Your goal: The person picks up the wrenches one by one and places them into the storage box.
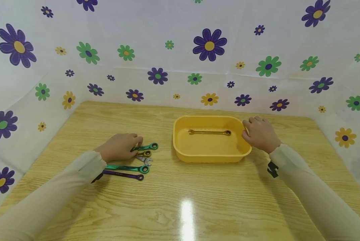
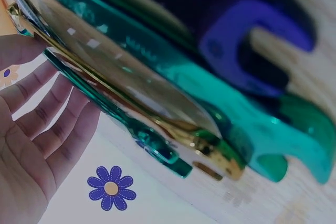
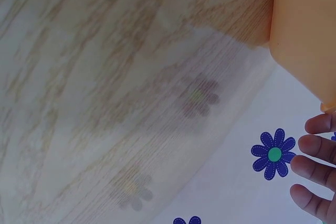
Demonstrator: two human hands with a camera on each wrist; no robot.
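My left hand point(image 1: 119, 147) pinches a small green ratcheting wrench point(image 1: 148, 147) between thumb and fingers at the top of a row of wrenches. Just below it lie a gold wrench point(image 1: 147, 154) and a silver wrench point(image 1: 147, 161), partly covered by the hand. Nearer me are a longer green wrench point(image 1: 127, 168) and a purple wrench point(image 1: 126, 174), whose left ends pass behind my sleeve; the left wrist view shows their open jaws. My right hand point(image 1: 261, 134) grips the right rim of a yellow plastic basin point(image 1: 210, 158). Inside the basin lies one gold ratcheting wrench point(image 1: 209, 132).
Everything stands on a wood-grain table point(image 1: 155, 207). A white cloth point(image 1: 173, 26) printed with flowers hangs behind it and along both sides. Light glares off the tabletop near the front.
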